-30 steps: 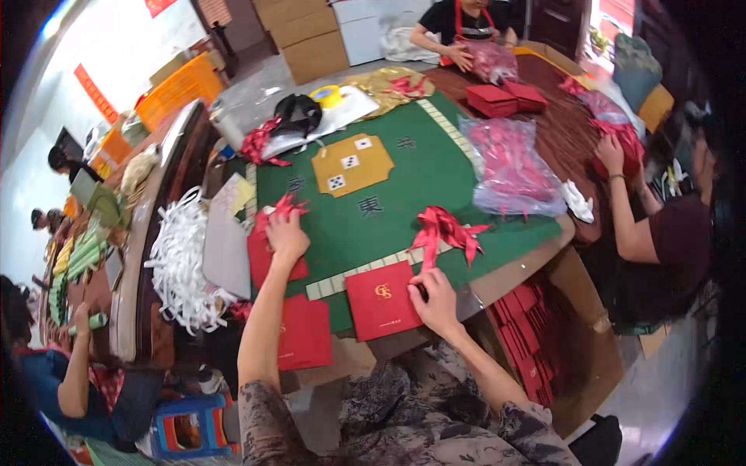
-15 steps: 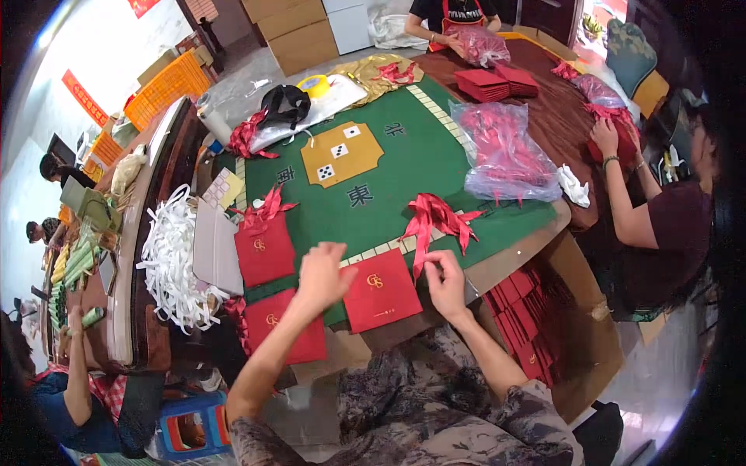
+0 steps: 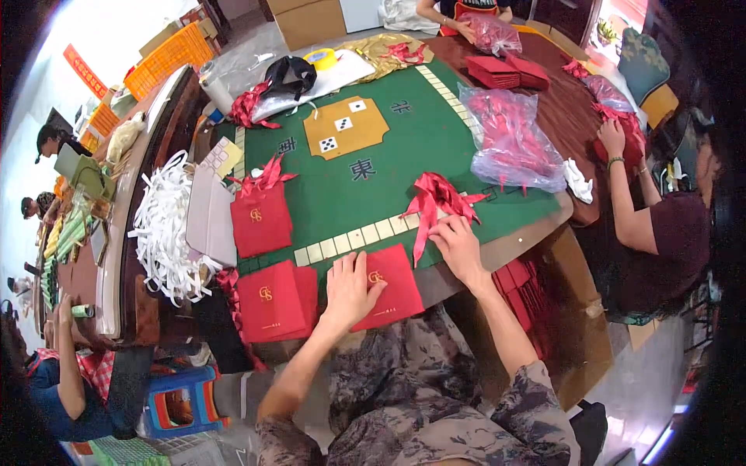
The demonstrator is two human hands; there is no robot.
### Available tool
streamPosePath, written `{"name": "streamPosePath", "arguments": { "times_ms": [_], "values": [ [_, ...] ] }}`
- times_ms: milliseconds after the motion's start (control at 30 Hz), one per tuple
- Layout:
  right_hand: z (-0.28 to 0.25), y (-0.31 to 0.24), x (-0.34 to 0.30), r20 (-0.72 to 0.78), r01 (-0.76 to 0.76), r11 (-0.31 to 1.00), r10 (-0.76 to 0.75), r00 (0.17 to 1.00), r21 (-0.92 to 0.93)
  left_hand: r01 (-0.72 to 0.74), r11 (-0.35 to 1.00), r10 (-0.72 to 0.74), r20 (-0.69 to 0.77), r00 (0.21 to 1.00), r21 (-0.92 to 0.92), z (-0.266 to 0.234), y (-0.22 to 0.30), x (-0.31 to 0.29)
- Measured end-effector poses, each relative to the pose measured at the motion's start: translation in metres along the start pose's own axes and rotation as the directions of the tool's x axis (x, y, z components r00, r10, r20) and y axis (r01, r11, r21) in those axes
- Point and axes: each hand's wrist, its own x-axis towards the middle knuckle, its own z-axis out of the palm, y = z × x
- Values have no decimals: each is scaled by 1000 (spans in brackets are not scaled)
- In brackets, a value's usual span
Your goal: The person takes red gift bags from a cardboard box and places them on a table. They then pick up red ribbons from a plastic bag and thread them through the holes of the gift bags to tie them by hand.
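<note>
A flat red square folder (image 3: 401, 281) with a gold emblem lies at the near edge of the green table mat. My left hand (image 3: 350, 293) rests on its left part, fingers stretched and partly covering the emblem. Just beyond and to the right is a loose pile of red satin ribbons (image 3: 437, 200). My right hand (image 3: 460, 250) is at the pile's near side, with thumb and fingers pinched on a ribbon. To the left lie more red folders (image 3: 272, 301), overlapping. Another red folder (image 3: 260, 225) sits farther back with red ribbons on top.
Left stands a box (image 3: 208, 221) beside a heap of white ribbons (image 3: 167, 233). A clear plastic bag (image 3: 509, 144) of red ribbons lies at the right. Below the right edge, a cardboard box (image 3: 579, 287) holds red folders. Co-workers sit or stand around.
My left hand has come down onto the red folder, fingers now flat. My right hand has moved up to the ribbon pile. The view has shifted slightly.
</note>
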Motion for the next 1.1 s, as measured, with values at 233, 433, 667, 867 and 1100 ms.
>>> {"name": "streamPosePath", "arguments": {
  "times_ms": [233, 433, 667, 867, 1100],
  "values": [
    [-44, -47, -20, -184, -77, 967, 124, 975, 242, 11, 995, -24, -133, 991, -103, -1, 1, -12],
    [-74, -96, -30, -74, -120, 926, 156, 985, 357, -13, 994, -5, -157, 988, -109, 4, 5, -3],
    [-15, -103, -41, 105, -210, 908, 184, 977, 363, 45, 983, -69, -129, 989, -180, -9, 20, 1],
    [-4, -111, -37, 70, -258, 906, 249, 966, 334, 36, 947, -71, -96, 993, -319, -15, 19, -4],
    [-9, -115, -29, 132, -365, 854, 341, 931, 369, 79, 937, -111, -76, 991, -340, -21, 30, -7]
  ]
}}
